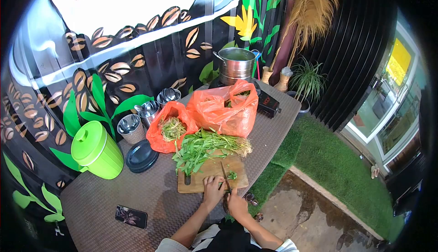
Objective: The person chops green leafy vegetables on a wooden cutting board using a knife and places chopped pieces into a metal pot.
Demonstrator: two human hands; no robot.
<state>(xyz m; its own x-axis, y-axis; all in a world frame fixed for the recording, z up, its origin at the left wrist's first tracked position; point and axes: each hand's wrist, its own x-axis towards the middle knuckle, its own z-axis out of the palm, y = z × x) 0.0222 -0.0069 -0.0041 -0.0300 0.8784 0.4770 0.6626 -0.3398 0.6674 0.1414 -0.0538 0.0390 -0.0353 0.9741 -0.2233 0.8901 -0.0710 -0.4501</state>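
My right hand point(237, 204) is closed around the handle of a knife point(225, 174), whose blade points away over the wooden cutting board point(200, 184). Just left of the blade, my left hand point(213, 190) rests on the board with bent fingers, pressed near a bit of green that is mostly hidden. Chopped greens point(232, 175) lie in a small pile right of the knife. A large bunch of leafy greens point(196, 151) with roots to the right covers the board's far edge.
Behind the greens stand a red bag with stems point(157, 140) and a larger red bag point(214, 115). A metal pot point(236, 65) is farther back. Left are black lids point(141, 157), a green bin point(98, 154), cutlery holders point(132, 131) and a phone point(131, 217).
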